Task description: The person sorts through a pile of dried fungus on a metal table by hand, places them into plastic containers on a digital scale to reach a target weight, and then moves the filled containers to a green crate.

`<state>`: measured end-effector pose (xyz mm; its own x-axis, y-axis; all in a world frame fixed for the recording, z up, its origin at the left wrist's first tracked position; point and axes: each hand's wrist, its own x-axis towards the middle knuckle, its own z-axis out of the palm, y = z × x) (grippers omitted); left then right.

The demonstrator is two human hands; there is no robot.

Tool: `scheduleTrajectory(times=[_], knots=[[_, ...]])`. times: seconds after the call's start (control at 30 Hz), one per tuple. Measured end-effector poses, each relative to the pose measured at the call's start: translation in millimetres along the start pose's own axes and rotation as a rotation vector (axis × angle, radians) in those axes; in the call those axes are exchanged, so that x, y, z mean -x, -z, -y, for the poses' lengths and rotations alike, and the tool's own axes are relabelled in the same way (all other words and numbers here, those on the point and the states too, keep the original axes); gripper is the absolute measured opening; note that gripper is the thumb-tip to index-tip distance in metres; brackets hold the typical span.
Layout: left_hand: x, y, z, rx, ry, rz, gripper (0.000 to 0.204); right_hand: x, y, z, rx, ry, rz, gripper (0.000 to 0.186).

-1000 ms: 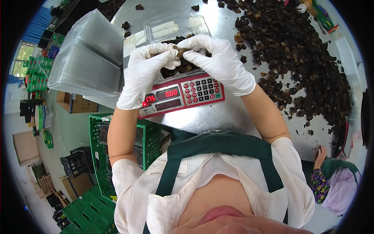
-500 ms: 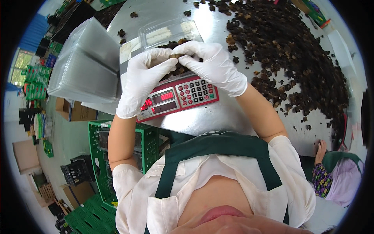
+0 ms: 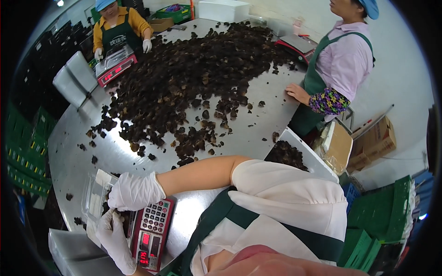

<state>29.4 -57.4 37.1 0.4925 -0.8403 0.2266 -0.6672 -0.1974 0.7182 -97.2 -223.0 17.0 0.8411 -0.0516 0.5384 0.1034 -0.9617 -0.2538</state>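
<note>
Reaching in from the lower edge, right hand (image 3: 136, 192) in a white glove, forearm bare and stretched level across the desk (image 3: 258, 133), fingers curled down over the clear plastic tray (image 3: 94, 198) on the scale (image 3: 152, 232). Lying just below it, left hand (image 3: 113, 232), also gloved, fingers bent and pressed on the same tray's near edge. Hard to tell whether either hand is truly clamped on the tray or only resting on it, fingers drawn together either way.

Spreading beyond both hands, a broad shiny metal desk, heaped across its far half with dark dried fungus (image 3: 193, 78), loose bits scattered toward the hands. Standing at the far end, a co-worker in a yellow top (image 3: 120, 27) at a second red scale (image 3: 115, 69); to the right, another co-worker in a pink shirt and green apron (image 3: 343, 60), one hand on the desk edge. Stacked green crates (image 3: 386, 216) and cardboard boxes (image 3: 375, 140) off to the right of the hands, on the floor.

Sitting directly under both hands, the tray: transparent, shallow, holding some of the dark fungus, mostly hidden by gloves. Beside it, toward the body, the scale's red face with keypad and lit red display.
</note>
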Motion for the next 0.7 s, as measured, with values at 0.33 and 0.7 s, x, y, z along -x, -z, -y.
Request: scheduleTrajectory(times=[0.33, 0.7], knots=[[-1.7, 9.0, 10.4, -0.083, -0.136, 0.028, 0.025, -11.9, -11.2, -8.9, -0.047, -0.006, -0.077, 0.028], [-0.8, 0.8, 0.5, -0.521, -0.335, -0.243, 0.023, -15.1, 8.2, -11.0, 0.068, 0.055, 0.169, 0.026]])
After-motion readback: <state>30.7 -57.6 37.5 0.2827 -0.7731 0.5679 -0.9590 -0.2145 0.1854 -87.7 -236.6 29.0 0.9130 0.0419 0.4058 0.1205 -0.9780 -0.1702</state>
